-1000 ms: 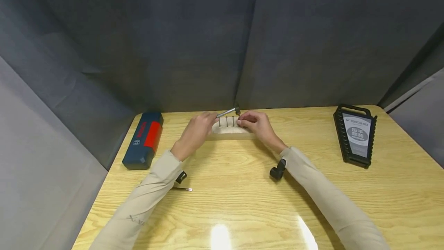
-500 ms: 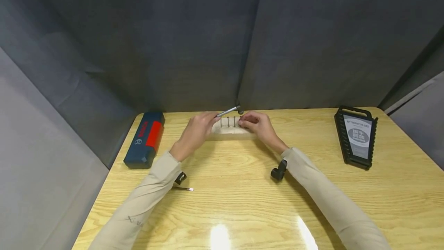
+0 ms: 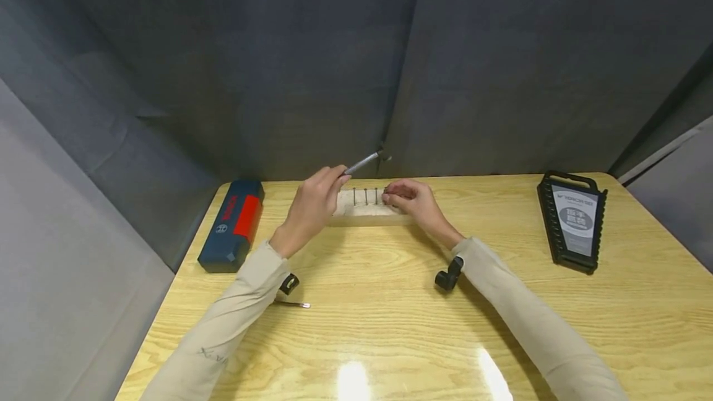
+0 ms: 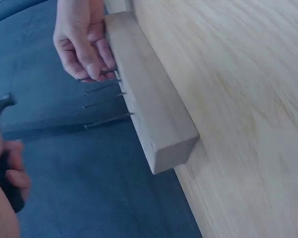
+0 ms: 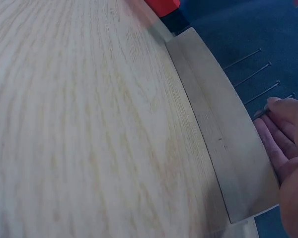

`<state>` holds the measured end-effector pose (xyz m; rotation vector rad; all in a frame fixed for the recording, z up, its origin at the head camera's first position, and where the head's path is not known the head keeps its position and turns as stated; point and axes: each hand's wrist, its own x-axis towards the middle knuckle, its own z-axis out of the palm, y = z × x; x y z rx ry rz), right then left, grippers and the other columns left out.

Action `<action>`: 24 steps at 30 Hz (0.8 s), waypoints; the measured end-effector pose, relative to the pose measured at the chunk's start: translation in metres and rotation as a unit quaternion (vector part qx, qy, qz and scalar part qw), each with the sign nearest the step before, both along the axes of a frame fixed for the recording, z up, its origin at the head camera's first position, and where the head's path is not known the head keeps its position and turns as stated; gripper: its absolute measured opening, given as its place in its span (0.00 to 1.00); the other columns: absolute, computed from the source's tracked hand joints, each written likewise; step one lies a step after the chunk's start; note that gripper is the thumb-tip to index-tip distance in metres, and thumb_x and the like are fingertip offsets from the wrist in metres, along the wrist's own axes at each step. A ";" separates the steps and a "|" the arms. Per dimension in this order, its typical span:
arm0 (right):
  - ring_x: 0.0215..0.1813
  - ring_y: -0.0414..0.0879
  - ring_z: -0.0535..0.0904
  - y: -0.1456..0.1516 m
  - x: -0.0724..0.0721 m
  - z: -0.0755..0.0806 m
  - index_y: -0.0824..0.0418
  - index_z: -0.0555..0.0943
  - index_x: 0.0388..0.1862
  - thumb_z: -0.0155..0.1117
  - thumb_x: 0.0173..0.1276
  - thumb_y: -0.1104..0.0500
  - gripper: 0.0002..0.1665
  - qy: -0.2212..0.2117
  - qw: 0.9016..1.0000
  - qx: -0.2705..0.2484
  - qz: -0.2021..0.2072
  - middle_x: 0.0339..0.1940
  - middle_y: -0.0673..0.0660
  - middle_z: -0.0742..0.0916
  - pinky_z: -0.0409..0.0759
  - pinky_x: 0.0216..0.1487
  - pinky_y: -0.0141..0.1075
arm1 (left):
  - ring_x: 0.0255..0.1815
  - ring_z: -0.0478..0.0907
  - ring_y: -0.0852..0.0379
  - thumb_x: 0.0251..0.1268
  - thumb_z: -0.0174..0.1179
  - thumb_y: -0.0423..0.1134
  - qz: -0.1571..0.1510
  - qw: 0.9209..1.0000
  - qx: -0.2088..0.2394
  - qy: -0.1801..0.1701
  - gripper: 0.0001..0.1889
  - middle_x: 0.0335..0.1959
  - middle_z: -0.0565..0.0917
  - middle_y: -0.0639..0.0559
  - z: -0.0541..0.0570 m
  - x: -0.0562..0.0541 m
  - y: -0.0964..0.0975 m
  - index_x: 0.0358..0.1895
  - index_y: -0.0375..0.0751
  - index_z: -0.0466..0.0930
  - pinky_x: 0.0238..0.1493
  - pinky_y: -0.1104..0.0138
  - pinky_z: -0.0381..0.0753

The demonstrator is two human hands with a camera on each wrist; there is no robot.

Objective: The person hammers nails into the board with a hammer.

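A pale wooden block (image 3: 367, 220) lies near the far edge of the table, with three nails (image 3: 365, 197) standing upright in a row. My right hand (image 3: 416, 203) pinches another nail (image 5: 293, 94) at the right end of that row; its point is hidden by the fingers. Gripped by the handle in my left hand (image 3: 313, 202) is a small hammer (image 3: 362, 163), tilted up to the right. Its dark head (image 4: 3, 102) is raised above the nails, apart from them. The dark grip shows inside the curled fingers in the left wrist view.
At the left stands a blue and red Bosch case (image 3: 231, 226). A black wrench rack (image 3: 574, 220) with a label lies at the right. One thin metal tool (image 3: 294, 303) lies partly under the left forearm. Behind the table hangs a dark curtain (image 3: 278, 79).
The hammer head has lifted away from the pinched nail, up toward the curtain, as my left hand rose. My right hand has stayed at the same nail.
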<state>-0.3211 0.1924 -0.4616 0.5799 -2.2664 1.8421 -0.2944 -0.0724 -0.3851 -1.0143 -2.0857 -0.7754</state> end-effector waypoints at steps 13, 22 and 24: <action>0.45 0.37 0.87 -0.002 -0.003 0.001 0.69 0.86 0.53 0.71 0.73 0.64 0.13 -0.015 1.000 0.015 -0.011 0.51 0.68 0.90 0.84 0.45 0.28 | 0.35 0.86 0.49 0.80 0.59 0.33 0.050 0.993 -0.098 -0.050 0.09 0.37 0.86 0.41 -0.028 -0.003 -0.008 0.46 0.29 0.84 0.34 0.59 0.86; 0.43 0.39 0.88 -0.003 0.001 -0.002 0.70 0.87 0.50 0.72 0.71 0.65 0.12 0.002 1.000 0.005 -0.026 0.49 0.69 0.90 0.84 0.44 0.28 | 0.35 0.85 0.50 0.79 0.60 0.33 0.037 0.993 -0.089 -0.068 0.09 0.38 0.87 0.41 -0.029 -0.002 -0.008 0.47 0.29 0.85 0.34 0.60 0.86; 0.43 0.39 0.88 -0.004 0.001 -0.003 0.70 0.87 0.50 0.73 0.71 0.66 0.12 0.007 1.000 0.000 -0.030 0.48 0.70 0.90 0.83 0.44 0.27 | 0.35 0.85 0.51 0.80 0.59 0.34 0.037 0.993 -0.091 -0.072 0.10 0.39 0.87 0.41 -0.029 -0.002 -0.007 0.48 0.30 0.85 0.34 0.60 0.86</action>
